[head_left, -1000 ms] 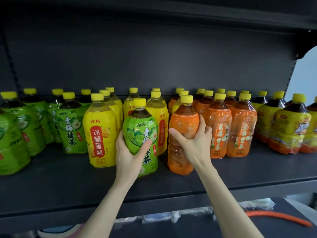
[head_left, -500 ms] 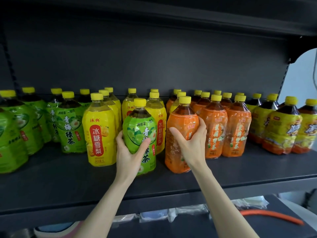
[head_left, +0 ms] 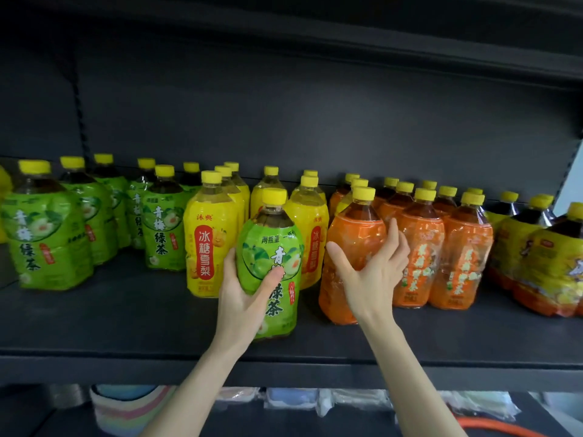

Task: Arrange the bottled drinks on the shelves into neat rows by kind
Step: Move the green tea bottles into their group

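left hand (head_left: 244, 298) is grasping the green tea bottle (head_left: 268, 247) at centre frame, thumb and fingers curling round its label. the bottle is sitting at the shelf (head_left: 126, 326) front, ahead of the yellow bottles (head_left: 206, 244), probably bound for the green row (head_left: 44, 234) at left. right hand (head_left: 373, 279) is laying spread, straight fingers against the front orange bottle (head_left: 350, 234), likely steadying it. labels are reading 青梅绿茶 and 冰糖雪梨; the orange print is proving illegible.

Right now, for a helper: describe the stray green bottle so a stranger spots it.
On the dark shelf, look before the yellow bottles. The green plum tea bottle, held by the left hand, is the only green label between those and the orange bottles.
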A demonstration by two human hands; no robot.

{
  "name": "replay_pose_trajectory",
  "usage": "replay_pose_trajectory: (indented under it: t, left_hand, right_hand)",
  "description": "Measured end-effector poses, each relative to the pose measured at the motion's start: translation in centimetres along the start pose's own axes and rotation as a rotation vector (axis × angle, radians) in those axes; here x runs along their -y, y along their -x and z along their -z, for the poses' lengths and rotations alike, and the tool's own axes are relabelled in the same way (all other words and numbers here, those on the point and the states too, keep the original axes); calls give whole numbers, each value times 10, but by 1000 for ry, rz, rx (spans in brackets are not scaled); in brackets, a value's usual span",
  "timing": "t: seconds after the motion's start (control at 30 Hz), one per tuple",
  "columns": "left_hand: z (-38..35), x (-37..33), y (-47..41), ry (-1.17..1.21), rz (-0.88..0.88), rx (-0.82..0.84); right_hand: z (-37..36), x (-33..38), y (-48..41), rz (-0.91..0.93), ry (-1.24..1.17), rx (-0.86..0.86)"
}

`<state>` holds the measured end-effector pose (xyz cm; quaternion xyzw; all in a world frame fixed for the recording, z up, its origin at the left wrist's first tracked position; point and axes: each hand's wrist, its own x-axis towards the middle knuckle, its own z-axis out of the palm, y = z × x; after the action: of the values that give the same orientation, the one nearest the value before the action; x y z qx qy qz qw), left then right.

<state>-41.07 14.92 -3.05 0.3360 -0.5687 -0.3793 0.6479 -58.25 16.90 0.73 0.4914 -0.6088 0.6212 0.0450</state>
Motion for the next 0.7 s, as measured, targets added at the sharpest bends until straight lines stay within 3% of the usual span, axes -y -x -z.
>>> replay_pose_trajectory:
  t: [0.13,0.2,0.3,0.4,0.7]
  left_hand:
    - [26,-10,7,-44,-34,-28]
    - [44,-15,9,-46,-50,-43]
    - [76,-20,6,-34,-67,-45]
    - [116,-24,-2,-30,-77,-37]
    - [217,-9,-59,-98,38,173]
  right_hand:
    - [-4,34,18,254,-86,-79]
    - [-16,55,28,252,-259,93]
    - [-46,87,48,99,-480,459]
    - [-85,110,68,62,-552,624]
    - [-181,163,101,31,-538,496]
